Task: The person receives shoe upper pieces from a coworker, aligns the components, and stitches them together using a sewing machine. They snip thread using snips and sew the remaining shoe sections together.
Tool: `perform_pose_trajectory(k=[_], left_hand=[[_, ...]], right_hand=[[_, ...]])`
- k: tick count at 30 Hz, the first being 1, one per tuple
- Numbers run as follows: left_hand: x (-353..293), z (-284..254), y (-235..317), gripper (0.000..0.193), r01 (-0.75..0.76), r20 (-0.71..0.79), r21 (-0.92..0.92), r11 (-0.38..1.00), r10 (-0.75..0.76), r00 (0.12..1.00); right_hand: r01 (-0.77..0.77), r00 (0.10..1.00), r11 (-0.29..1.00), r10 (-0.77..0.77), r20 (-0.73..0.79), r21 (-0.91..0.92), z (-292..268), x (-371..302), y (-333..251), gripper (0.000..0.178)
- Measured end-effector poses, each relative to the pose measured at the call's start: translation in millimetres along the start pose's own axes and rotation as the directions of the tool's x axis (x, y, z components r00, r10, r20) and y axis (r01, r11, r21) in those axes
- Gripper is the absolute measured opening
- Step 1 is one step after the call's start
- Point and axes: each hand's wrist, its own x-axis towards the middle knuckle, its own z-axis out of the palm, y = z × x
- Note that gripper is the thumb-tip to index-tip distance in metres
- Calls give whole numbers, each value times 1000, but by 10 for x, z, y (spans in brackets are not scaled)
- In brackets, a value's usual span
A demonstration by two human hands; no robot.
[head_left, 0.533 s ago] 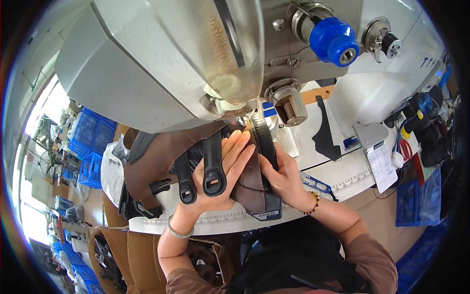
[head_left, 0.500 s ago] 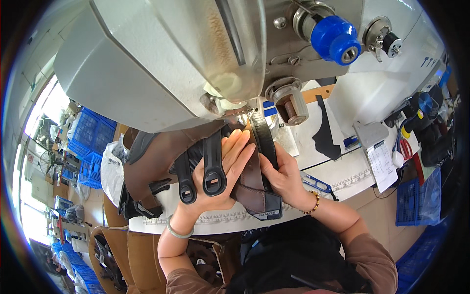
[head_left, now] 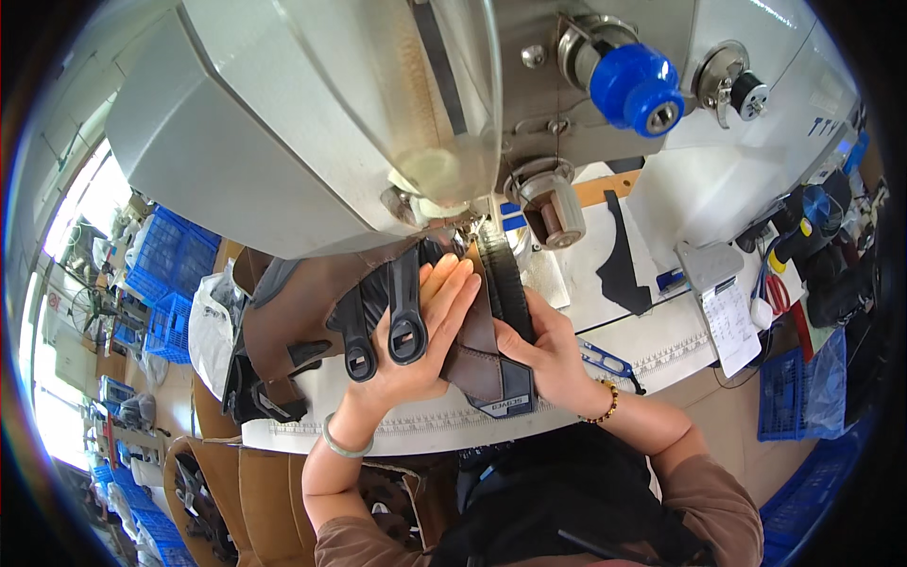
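A brown leather piece [head_left: 307,298] with black parts lies on the white sewing table, its far edge by the needle area of a large sewing machine [head_left: 359,104]. My left hand [head_left: 416,345] rests flat on it, fingers stretched together toward the needle. Beside and across that hand lie two black straps [head_left: 407,321] with slotted ends. My right hand [head_left: 553,354] grips the right side of the leather, thumb on top and fingers at the black ribbed edge [head_left: 508,283]. A dark label patch [head_left: 515,402] shows on the near corner. The stitching point is partly hidden by the machine head.
A blue cutter [head_left: 609,362] lies beside my right wrist, near a ruler strip [head_left: 671,354] along the table. Farther right are a black cut piece [head_left: 624,260], a clipboard with paper [head_left: 727,317] and red-handled scissors [head_left: 777,295]. Below left stands a cardboard box [head_left: 269,491].
The leather has moved slightly away from me, toward the needle. My right hand sits a little nearer to me along its edge. The whole view has shifted slightly.
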Motion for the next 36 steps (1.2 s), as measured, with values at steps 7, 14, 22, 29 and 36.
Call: perform_pose_trajectory(k=[7, 14, 22, 29, 36], left_hand=[[29, -80, 31, 79, 16, 132, 46, 999, -22, 991], [60, -1, 30, 86, 72, 77, 100, 992, -80, 994], [-56, 113, -78, 82, 27, -52, -77, 997, -31, 998], [-32, 135, -82, 84, 51, -68, -140, 989, -61, 996], [7, 149, -99, 81, 89, -104, -170, 981, -108, 989]], right_hand=[[-2, 1000, 998, 2, -4, 60, -3, 21, 22, 31], [-72, 997, 985, 76, -20, 154, -45, 122, 44, 30], [-78, 996, 989, 82, -32, 127, -3, 52, 19, 30], [-65, 996, 991, 71, -45, 116, 0, 96, 19, 28], [-45, 993, 999, 44, -107, -5, 4, 109, 3, 24]])
